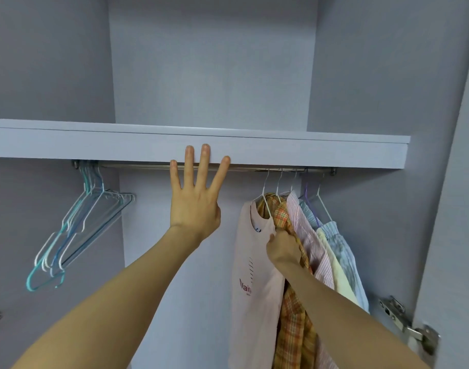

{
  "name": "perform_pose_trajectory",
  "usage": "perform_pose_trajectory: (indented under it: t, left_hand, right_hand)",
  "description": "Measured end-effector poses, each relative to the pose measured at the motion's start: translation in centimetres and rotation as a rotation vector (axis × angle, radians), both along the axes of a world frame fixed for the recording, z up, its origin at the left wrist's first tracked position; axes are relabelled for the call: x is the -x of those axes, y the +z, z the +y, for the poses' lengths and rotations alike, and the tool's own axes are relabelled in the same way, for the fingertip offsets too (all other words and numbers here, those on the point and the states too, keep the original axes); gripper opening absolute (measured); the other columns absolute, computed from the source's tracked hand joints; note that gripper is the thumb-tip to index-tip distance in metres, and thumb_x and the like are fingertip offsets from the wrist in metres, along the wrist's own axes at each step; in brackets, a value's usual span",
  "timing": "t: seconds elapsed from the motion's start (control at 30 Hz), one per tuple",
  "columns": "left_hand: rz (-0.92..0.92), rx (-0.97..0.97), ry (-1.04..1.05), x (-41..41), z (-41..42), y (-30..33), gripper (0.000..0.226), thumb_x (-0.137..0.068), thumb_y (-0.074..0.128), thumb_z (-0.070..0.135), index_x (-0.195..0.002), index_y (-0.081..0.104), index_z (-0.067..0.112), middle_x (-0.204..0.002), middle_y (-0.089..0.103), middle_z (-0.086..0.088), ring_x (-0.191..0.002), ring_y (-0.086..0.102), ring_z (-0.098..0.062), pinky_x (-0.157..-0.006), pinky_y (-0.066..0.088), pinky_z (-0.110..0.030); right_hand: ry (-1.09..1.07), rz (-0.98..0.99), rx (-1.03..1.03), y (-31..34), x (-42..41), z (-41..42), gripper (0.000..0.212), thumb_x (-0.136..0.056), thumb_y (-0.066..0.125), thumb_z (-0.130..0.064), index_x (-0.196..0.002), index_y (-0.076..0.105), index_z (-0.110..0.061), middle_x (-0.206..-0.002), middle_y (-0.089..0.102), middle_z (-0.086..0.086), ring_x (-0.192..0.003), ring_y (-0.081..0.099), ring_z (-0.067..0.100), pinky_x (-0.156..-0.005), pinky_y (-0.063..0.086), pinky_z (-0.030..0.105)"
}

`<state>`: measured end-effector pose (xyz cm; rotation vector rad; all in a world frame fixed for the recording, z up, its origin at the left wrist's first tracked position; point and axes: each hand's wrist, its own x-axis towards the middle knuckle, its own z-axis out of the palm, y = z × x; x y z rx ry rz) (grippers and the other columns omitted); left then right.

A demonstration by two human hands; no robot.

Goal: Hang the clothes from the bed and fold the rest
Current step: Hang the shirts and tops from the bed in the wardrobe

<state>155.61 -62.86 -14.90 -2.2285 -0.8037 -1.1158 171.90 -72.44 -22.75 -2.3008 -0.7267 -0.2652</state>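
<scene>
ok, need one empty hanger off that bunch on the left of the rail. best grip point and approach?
Take the frontmost of the empty hangers by its sloping shoulder wire, just below the hook. Come in from the right, where the left hand is open with fingers spread and the rail is bare. The bunch hangs tilted, with the lower ends overlapping, so the upper part is probably easier to single out; then lift the hook up off the rail.

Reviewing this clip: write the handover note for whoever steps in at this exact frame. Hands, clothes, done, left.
Left hand: open, fingers spread, raised in front of the shelf edge, holding nothing.
Right hand: shut on the pale pink T-shirt near its collar.
Rail: the T-shirt, a plaid shirt, a pink striped shirt and lighter garments hang at its right end; empty hangers are bunched at its left end.
Done: several garments hung.
Left: the bed is out of view, so remaining hanging and folding cannot be judged.
</scene>
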Motion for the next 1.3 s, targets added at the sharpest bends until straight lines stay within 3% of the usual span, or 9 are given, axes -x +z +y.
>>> perform_pose_trajectory:
  t: [0.1, 0.3, 0.4, 0.5, 0.63, 0.73, 0.97, 1.17, 1.3]
  left_hand:
    - [0.034, 0.021, -0.002, 0.4, -0.6, 0.3, 0.104, -0.084, 0.052, 0.033, -0.134, -0.039, 0.026, -0.151, -0.025, -0.016, -0.134, -0.027, -0.041, -0.11, -0.007, -0.058]
    - [0.106, 0.184, -0.056, 2.5, -2.8, -0.6, 0.083, -0.088, 0.045, 0.029, -0.147, -0.013, 0.028, -0.154, -0.02, -0.012, -0.14, -0.02, -0.036, -0.112, -0.005, -0.055]
    - [0.071, 0.353, -0.148, 6.1, -4.7, -4.0, 0.073, -0.089, 0.047, 0.025, -0.149, 0.006, 0.028, -0.157, -0.006, -0.012, -0.143, -0.012, -0.034, -0.113, -0.004, -0.054]
    - [-0.016, 0.584, -0.138, 11.4, -6.6, -8.0, 0.062, -0.09, 0.051, 0.021, -0.146, 0.026, 0.024, -0.155, 0.015, -0.01, -0.144, 0.006, -0.03, -0.115, 0.007, -0.049]
    - [-0.21, 0.834, -0.056, 17.3, -8.5, -12.1, 0.05, -0.091, 0.052, 0.021, -0.139, 0.04, 0.02, -0.147, 0.031, -0.005, -0.135, 0.028, -0.023, -0.108, 0.025, -0.039]
    - [-0.355, 0.943, 0.167, 24.7, -11.7, -15.7, 0.044, -0.091, 0.052, 0.019, -0.135, 0.046, 0.017, -0.141, 0.039, -0.004, -0.13, 0.036, -0.024, -0.103, 0.032, -0.038]
    - [-0.674, 0.913, 0.81, 41.5, -26.8, -21.0, 0.037, -0.091, 0.053, 0.014, -0.128, 0.054, 0.012, -0.13, 0.052, -0.005, -0.118, 0.049, -0.027, -0.099, 0.036, -0.035]
    - [-0.904, 0.849, 1.299, 50.2, -44.4, -22.5, 0.037, -0.089, 0.053, 0.01, -0.126, 0.056, 0.01, -0.128, 0.055, -0.007, -0.118, 0.051, -0.026, -0.098, 0.039, -0.038]
    - [-1.046, 0.73, 1.579, 55.0, -56.9, -22.8, 0.035, -0.087, 0.055, 0.005, -0.122, 0.058, 0.006, -0.122, 0.058, -0.014, -0.113, 0.053, -0.031, -0.094, 0.042, -0.04]
  right_hand:
    - [0.057, -0.013, 0.06, 0.1, 0.2, -1.1, 0.031, -0.098, 0.04, -0.015, -0.124, 0.049, -0.002, -0.122, 0.058, 0.015, -0.113, 0.055, 0.03, -0.086, 0.046, 0.035]
    - [0.136, -0.169, 0.207, 0.6, 3.1, -4.1, 0.056, -0.095, 0.041, -0.015, -0.147, 0.021, -0.011, -0.14, 0.029, 0.01, -0.132, 0.028, 0.026, -0.108, 0.03, 0.035]
    - [0.279, -0.164, 0.107, -0.5, 6.9, -5.9, 0.045, -0.096, 0.04, -0.016, -0.141, 0.036, -0.012, -0.14, 0.036, 0.006, -0.131, 0.032, 0.021, -0.107, 0.032, 0.032]
    - [0.489, 0.051, -0.013, -1.9, 12.3, -7.0, 0.033, -0.095, 0.043, -0.009, -0.127, 0.053, -0.01, -0.128, 0.053, 0.005, -0.12, 0.048, 0.019, -0.099, 0.041, 0.026]
    - [0.664, 0.196, -0.077, -4.6, 18.3, -7.3, 0.027, -0.093, 0.046, -0.004, -0.117, 0.058, -0.01, -0.107, 0.062, 0.0, -0.097, 0.059, 0.016, -0.083, 0.04, 0.017]
    - [0.874, 0.314, -0.013, -7.8, 25.1, -7.0, 0.026, -0.091, 0.046, 0.0, -0.113, 0.058, -0.008, -0.099, 0.061, -0.001, -0.093, 0.061, 0.024, -0.083, 0.046, 0.029]
    - [1.472, 0.434, 0.156, -13.4, 41.5, -9.9, 0.024, -0.09, 0.046, 0.004, -0.105, 0.063, -0.001, -0.099, 0.069, 0.012, -0.092, 0.065, 0.025, -0.081, 0.048, 0.032]
    - [1.928, 0.464, 0.443, -16.2, 54.1, -19.0, 0.024, -0.093, 0.043, -0.002, -0.109, 0.061, -0.003, -0.104, 0.066, 0.009, -0.095, 0.062, 0.017, -0.077, 0.039, 0.015]
    - [2.243, 0.402, 0.601, -16.8, 63.9, -28.9, 0.024, -0.093, 0.044, -0.004, -0.11, 0.062, -0.004, -0.105, 0.066, 0.008, -0.099, 0.061, 0.022, -0.083, 0.043, 0.022]
